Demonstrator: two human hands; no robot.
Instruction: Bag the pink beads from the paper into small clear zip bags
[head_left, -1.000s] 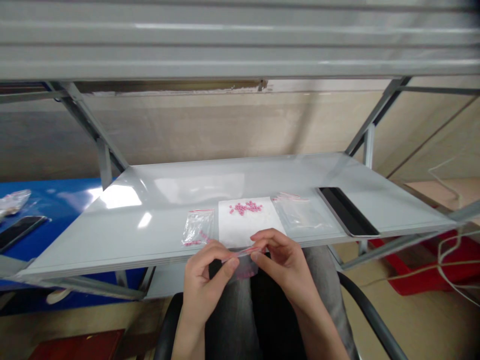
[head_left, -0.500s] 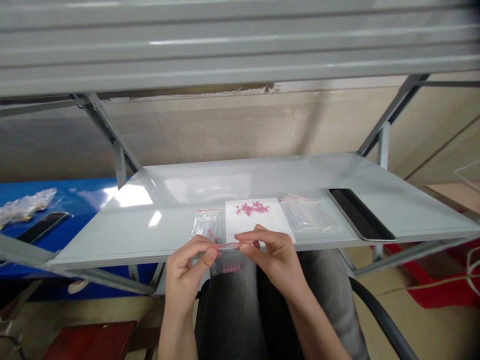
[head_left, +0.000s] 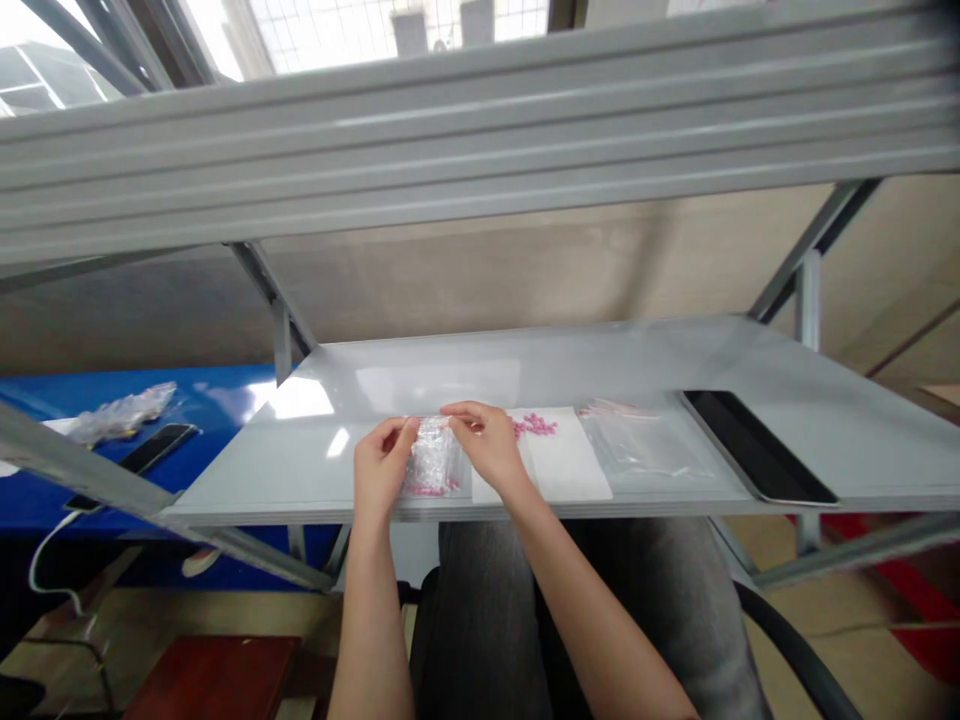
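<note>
My left hand (head_left: 381, 467) and my right hand (head_left: 484, 441) both pinch the top edge of a small clear zip bag (head_left: 431, 462) with pink beads at its bottom. The bag rests on the grey shelf (head_left: 525, 365), over another small bag lying there. Just right of my right hand lies a white paper sheet (head_left: 566, 460) with a heap of loose pink beads (head_left: 534, 426). Further right sits a pile of empty clear bags (head_left: 637, 445).
A dark tablet (head_left: 757, 455) lies at the shelf's right end. To the left, a blue table (head_left: 112, 470) carries a phone (head_left: 154, 447), a cable and a clear bag (head_left: 124, 412). An upper shelf (head_left: 480, 130) hangs overhead. A black chair arm (head_left: 795, 650) curves at lower right.
Both hands have lifted the beaded bag from above my lap up onto the shelf, left of the white sheet. The view has tilted upward and shifted left.
</note>
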